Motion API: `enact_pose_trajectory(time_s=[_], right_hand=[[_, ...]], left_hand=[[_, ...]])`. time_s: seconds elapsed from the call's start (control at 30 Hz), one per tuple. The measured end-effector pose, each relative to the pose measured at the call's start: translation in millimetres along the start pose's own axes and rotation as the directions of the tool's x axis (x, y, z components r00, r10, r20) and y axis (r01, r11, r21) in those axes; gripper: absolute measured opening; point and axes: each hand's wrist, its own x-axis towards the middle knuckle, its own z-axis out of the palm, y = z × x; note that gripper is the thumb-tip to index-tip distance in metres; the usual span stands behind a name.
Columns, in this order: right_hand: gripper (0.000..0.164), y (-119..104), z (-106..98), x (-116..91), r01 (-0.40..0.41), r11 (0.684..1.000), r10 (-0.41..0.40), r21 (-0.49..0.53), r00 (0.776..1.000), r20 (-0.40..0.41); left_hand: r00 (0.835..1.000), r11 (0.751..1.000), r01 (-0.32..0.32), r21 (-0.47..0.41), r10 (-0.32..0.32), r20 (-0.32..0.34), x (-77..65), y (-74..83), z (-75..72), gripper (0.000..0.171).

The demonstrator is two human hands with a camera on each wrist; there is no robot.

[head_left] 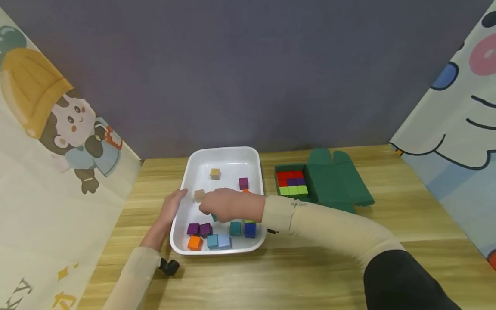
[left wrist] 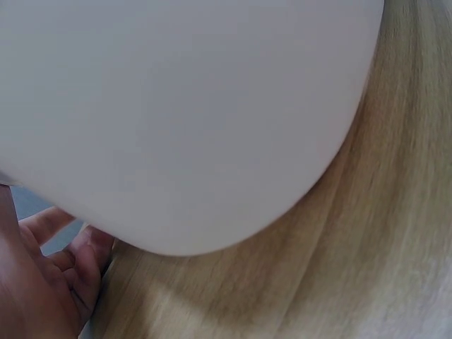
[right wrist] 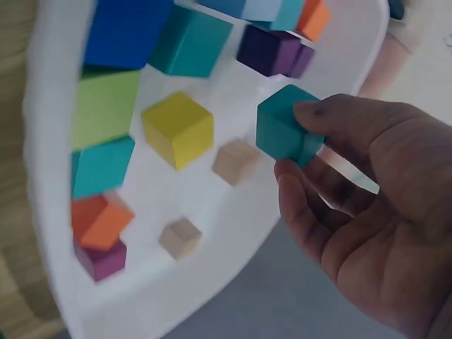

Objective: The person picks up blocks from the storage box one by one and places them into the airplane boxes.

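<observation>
My right hand (head_left: 226, 204) reaches over the white tray (head_left: 218, 150) and pinches a teal cube (right wrist: 282, 123) between thumb and fingertips. In the right wrist view the cube is held over the tray, near a yellow cube (right wrist: 178, 129) and two plain wooden cubes, one of them a small wooden cube (right wrist: 236, 162). From the head view the hand mostly hides the teal cube. My left hand (head_left: 171, 206) grips the tray's left rim, its fingers (left wrist: 88, 265) bent beside the outer wall in the left wrist view.
Purple cubes (head_left: 205, 230), an orange cube (head_left: 195, 243), a dark blue cube (head_left: 249, 230) and several others lie in the tray. To its right stands a green box (head_left: 290, 166) with red, purple and lime cubes inside, its lid (head_left: 337, 181) folded open. A grey wall (head_left: 263, 77) rises behind.
</observation>
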Motion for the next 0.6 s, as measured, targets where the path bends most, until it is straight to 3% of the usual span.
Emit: enact_pose_trajectory(time_s=[0.3,0.6], right_hand=[[0.027,21.8,-16.5,-62.4,-0.014,1.000,0.016,0.028,0.995,-0.094],[0.030,59.3,-10.0,-121.0,-0.123,0.988,0.135,0.093,0.980,-0.143]], left_hand=[[0.999,0.999,-0.034,0.017,0.034,0.008,-3.1,0.1,-0.2,0.054],[0.999,0.998,-0.031,0.053,0.030,0.029,-3.8,0.3,1.3,0.062]])
